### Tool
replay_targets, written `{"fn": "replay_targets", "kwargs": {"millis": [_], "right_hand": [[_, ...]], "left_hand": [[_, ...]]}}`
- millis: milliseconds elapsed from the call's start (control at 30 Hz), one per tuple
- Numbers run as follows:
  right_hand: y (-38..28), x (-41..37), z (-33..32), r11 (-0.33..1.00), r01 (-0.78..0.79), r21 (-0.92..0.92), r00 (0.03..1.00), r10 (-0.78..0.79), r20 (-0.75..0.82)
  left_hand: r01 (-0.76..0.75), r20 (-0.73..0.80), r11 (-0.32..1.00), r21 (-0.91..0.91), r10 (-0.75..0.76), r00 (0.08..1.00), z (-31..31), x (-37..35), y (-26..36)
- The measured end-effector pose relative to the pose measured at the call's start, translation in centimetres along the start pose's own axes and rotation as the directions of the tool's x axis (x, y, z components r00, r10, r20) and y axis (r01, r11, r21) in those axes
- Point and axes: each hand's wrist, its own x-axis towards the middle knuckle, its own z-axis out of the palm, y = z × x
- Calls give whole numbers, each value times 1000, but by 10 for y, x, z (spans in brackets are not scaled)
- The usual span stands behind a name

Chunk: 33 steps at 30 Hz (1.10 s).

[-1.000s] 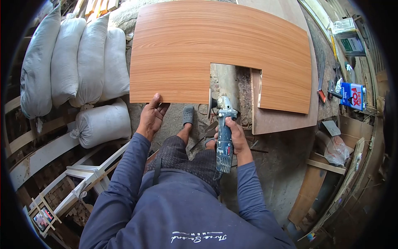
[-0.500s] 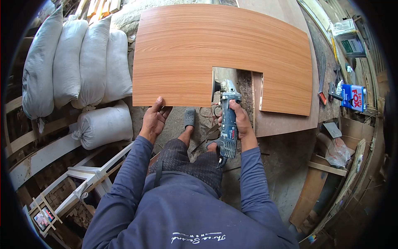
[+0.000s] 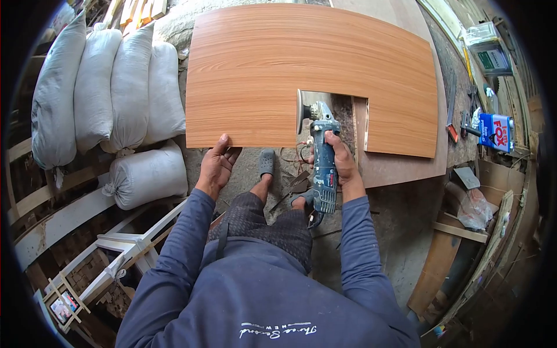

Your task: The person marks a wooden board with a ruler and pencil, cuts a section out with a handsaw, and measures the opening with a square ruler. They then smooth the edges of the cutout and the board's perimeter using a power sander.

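A wood-grain panel [image 3: 255, 64] with a rectangular notch cut into its near edge lies in front of me. My right hand [image 3: 342, 159] is wrapped round the body of a blue angle grinder [image 3: 325, 156], thumb on top near the head. The grinder's disc [image 3: 300, 111] stands on edge right at the left side of the notch. At the panel's near left edge, my left hand [image 3: 217, 168] grips the board, thumb on top and fingers underneath. The grinder's cord hangs down by my right leg.
Pale stuffed sacks [image 3: 93, 87] stand at the left, with one lying below them [image 3: 148, 174]. A plywood sheet [image 3: 400, 168] lies under the panel. To the right are a handsaw [image 3: 451, 110], a hammer [image 3: 471, 124], a blue and white FOX can [image 3: 494, 133] and a clear plastic bag [image 3: 473, 207].
The grinder has moved slightly away from me and to the right, its disc shifting farther up the notch's left side. My left hand keeps its hold on the panel.
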Motion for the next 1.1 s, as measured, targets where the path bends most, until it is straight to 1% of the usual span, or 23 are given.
{"fn": "replay_targets", "kwargs": {"millis": [33, 133, 167, 333, 433, 533, 567, 667, 767, 933, 1000, 1033, 1100], "right_hand": [[1, -1, 0, 999, 35, 17, 999, -36, 15], [4, -4, -4, 1000, -7, -27, 1000, 7, 12], [9, -2, -5, 1000, 3, -9, 1000, -3, 29], [24, -13, -7, 999, -36, 24, 999, 36, 17], [36, -23, -10, 999, -30, 27, 999, 29, 20], [55, -37, -15, 997, -60, 41, 998, 59, 8], [63, -44, -15, 998, -65, 23, 998, 66, -20], [88, -73, -24, 987, -156, 39, 988, 156, -1], [111, -109, -36, 982, -187, -10, 982, 187, -38], [122, -188, -65, 968, -246, 54, 963, 250, -102], [117, -225, -73, 967, -240, 90, 958, 251, -141], [111, -244, -76, 968, -223, 113, 957, 240, -163], [106, -276, -81, 972, -178, 152, 953, 209, -219]], "left_hand": [[-1, 0, 1000, 3, 1, 1000, 1, 2, 0], [-23, 23, 1000, 19, 23, 999, 1, 2, -1], [-14, 19, 1000, 11, 14, 1000, 1, 3, -1], [-2, 8, 1000, -10, 2, 1000, -1, 5, -1], [-20, 5, 1000, 18, 20, 1000, 0, 4, -2], [-19, 18, 1000, 25, 18, 1000, -2, 5, -2], [-19, 12, 1000, 15, 19, 1000, -1, 6, -2], [-17, -2, 1000, -4, 17, 1000, -2, 6, -2], [-12, 14, 1000, -13, 12, 1000, -9, 12, -3], [-2, 32, 995, -103, 5, 999, -11, 17, -8], [13, 38, 987, -160, -7, 999, -11, 18, -13], [-21, 42, 987, -159, 28, 999, -17, 23, -19], [12, 48, 986, -166, -4, 999, -25, 19, -36]]}}
